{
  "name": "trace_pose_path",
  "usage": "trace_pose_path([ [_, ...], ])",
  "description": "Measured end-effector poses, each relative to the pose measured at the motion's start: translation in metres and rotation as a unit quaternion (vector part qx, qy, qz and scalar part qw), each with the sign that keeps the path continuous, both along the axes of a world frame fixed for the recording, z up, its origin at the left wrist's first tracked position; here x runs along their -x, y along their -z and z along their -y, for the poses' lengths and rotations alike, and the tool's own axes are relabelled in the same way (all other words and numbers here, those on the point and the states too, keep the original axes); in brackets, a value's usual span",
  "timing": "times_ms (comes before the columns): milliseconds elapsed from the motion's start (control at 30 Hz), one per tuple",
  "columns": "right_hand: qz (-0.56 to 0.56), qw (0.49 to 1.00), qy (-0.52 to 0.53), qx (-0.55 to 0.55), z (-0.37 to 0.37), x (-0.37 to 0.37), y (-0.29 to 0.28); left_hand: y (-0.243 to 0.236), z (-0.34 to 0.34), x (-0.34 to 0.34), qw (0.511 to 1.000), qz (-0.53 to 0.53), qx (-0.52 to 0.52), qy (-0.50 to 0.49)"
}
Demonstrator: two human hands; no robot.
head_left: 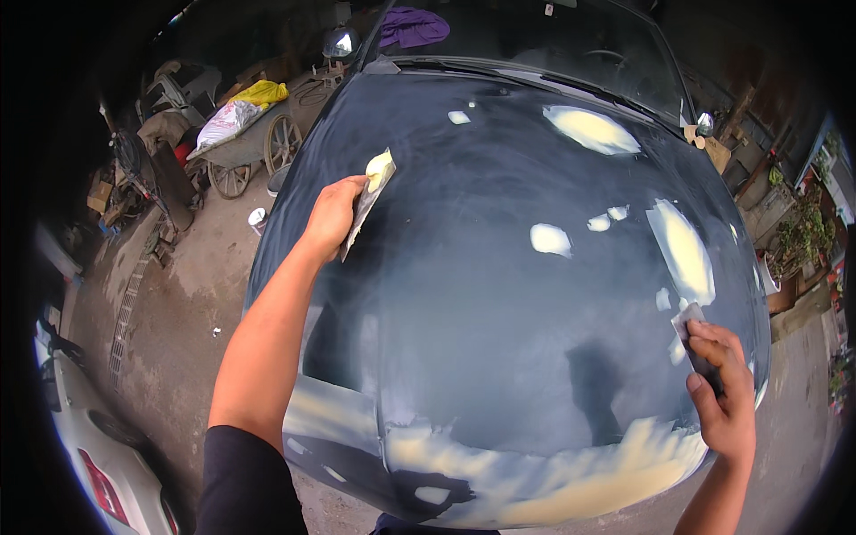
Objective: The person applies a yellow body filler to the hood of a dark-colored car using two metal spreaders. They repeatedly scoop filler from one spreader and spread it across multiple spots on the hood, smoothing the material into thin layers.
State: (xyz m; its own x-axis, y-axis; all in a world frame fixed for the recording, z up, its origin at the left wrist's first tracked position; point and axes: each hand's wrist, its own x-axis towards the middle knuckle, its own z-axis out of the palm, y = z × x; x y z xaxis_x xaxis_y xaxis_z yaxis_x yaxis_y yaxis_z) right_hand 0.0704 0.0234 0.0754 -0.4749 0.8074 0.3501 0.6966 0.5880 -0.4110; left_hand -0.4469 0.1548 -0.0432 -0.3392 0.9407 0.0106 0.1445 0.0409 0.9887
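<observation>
A dark car hood (481, 339) fills the middle, with pale yellow filler patches such as the large one (685, 251) on the right and a broad smear (571, 481) along the front edge. My left hand (333, 217) is closed round a flat, thin filler board, held tilted above the hood's left side. A lump of yellow filler (380, 169) sits on the board's far end. My right hand (724, 383) grips a dark flat putty spreader (687, 323) at the hood's right side. The spreader's tip is at the lower end of the large patch; whether it touches is hard to tell.
The windshield (535, 45) and wipers rise beyond the hood, with a purple cloth (414, 28) at its left. Left of the car stand a loaded wheelbarrow (241, 152) and a small can (258, 218). A white car (98, 437) is at lower left, plants (807, 236) at right.
</observation>
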Motion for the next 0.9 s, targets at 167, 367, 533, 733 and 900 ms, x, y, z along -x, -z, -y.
trace_pose_path([
  [167,0.098,0.983,-0.153,0.015,-0.125,0.094,-0.002,0.035,0.032,0.034,0.984,0.09,-0.079,-0.131],
  [367,0.217,0.968,-0.114,0.055,-0.22,0.173,0.016,0.044,0.03,0.023,0.976,0.129,-0.148,-0.096],
  [533,0.27,0.95,-0.11,0.111,-0.244,0.226,0.024,0.053,0.031,0.028,0.983,0.07,-0.138,-0.094],
  [733,0.285,0.942,-0.135,0.116,-0.263,0.237,0.034,0.052,0.031,0.03,0.983,0.087,-0.136,-0.09],
  [900,0.269,0.945,-0.138,0.127,-0.264,0.236,0.047,0.051,0.03,0.029,0.983,0.078,-0.139,-0.094],
])
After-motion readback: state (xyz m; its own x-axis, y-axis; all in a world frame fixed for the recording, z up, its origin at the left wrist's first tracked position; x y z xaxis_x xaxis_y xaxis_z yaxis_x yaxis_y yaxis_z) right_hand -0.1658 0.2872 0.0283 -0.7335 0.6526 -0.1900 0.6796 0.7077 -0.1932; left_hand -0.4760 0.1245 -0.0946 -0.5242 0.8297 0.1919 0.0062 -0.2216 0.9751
